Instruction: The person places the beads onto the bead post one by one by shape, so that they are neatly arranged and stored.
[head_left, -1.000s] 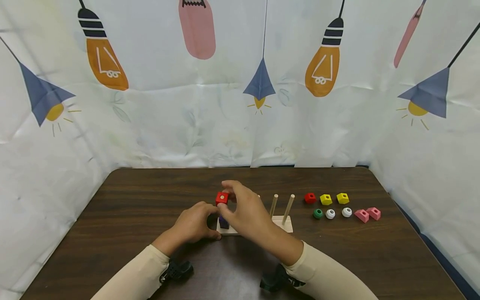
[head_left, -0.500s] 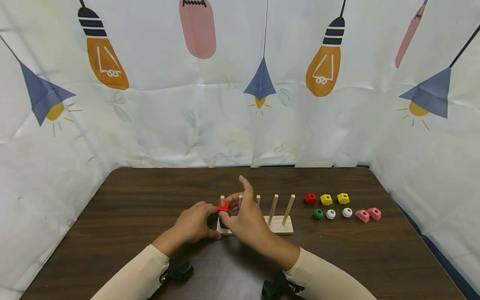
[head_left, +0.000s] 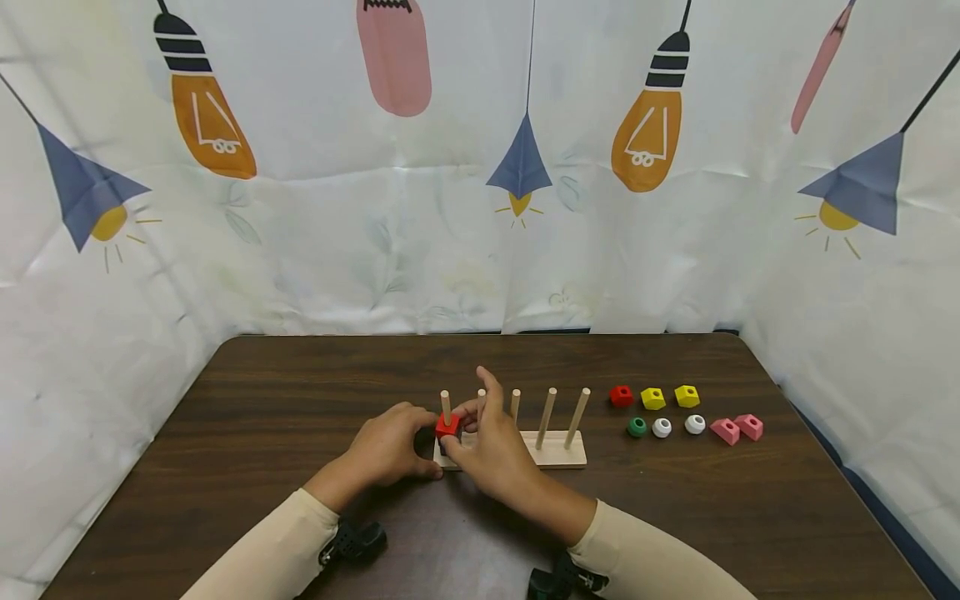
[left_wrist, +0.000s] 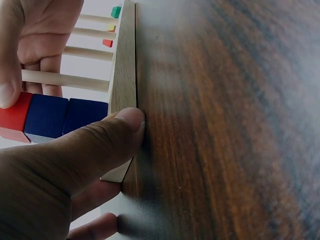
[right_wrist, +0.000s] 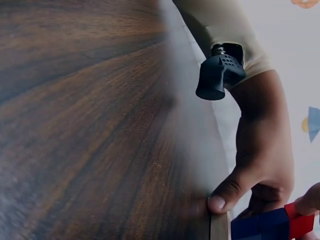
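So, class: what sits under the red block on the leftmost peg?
Under the red block, two blue blocks are threaded on the same peg, above the wooden base. The right hand hides them in the head view.

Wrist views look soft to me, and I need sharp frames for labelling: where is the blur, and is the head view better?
Left wrist: the left hand is blurred, the table grain smeared. Right wrist: near table soft, red block cropped. Head: evenly lit, sharp, edges bowed.

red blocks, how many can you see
2. One red block sits on the leftmost peg, pinched by the right hand; the other red block lies loose on the table. Hands may hide more.
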